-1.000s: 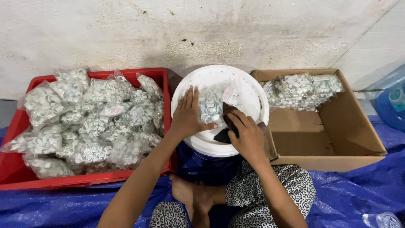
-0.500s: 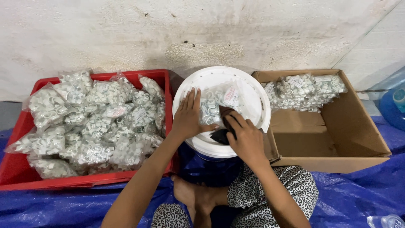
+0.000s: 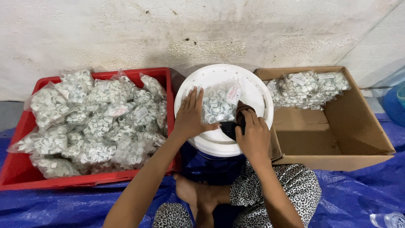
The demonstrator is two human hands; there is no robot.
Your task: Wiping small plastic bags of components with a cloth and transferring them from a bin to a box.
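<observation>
Clear bag [image 3: 219,103] under flat left hand [image 3: 190,116]; right hand [image 3: 252,135] pinching half-hidden dark object [image 3: 231,128].

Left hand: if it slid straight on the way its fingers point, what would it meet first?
Probably only bare white bucket lid: the left hand points up-screen, just left of the clear bag of white clips. Beyond that, the wall.

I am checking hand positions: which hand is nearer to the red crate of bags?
Left. The left hand rests on the white lid just beside the red crate; the right hand is farther away, toward the cardboard box.
</observation>
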